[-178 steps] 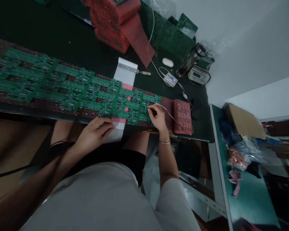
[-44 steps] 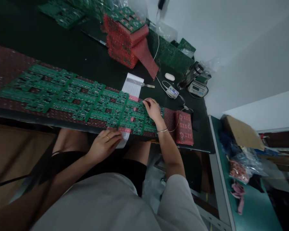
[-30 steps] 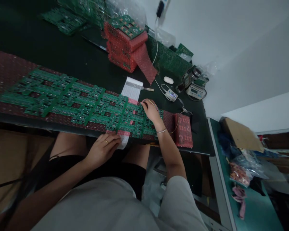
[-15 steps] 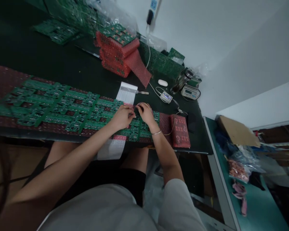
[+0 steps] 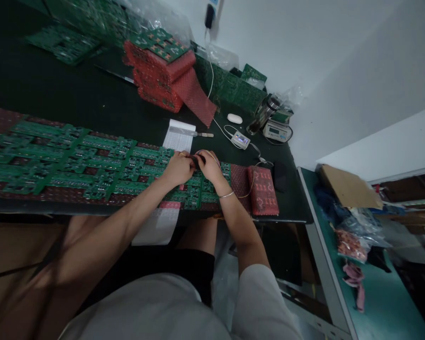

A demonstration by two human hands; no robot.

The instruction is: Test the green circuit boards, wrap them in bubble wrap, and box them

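Observation:
Both my hands are close together over the right end of a row of green circuit boards (image 5: 123, 163), laid out on red bubble wrap (image 5: 62, 193). My left hand (image 5: 180, 168) has its fingers bent together in a pinch at the top edge of the boards. Facing it, my right hand (image 5: 209, 166), with a bracelet at the wrist, curls thumb and fingers inward. Something small and dark shows between the fingertips, too hidden to name. A thin cord loops over the right hand. Under the boards lies a paper sheet (image 5: 177, 141), sticking out at both edges.
Behind stands a red bubble-wrapped stack (image 5: 156, 87) topped with boards. A knife-like tool (image 5: 205, 135), a white oval case (image 5: 234, 118), a small meter (image 5: 241, 140) with wires, and a flask (image 5: 265, 113) lie further right. A wrapped red pack (image 5: 263, 191) sits near the table's right end.
My fingertips have drawn closer together, and the left fingers have curled in further. The boards and table items appear shifted slightly left as the view turned.

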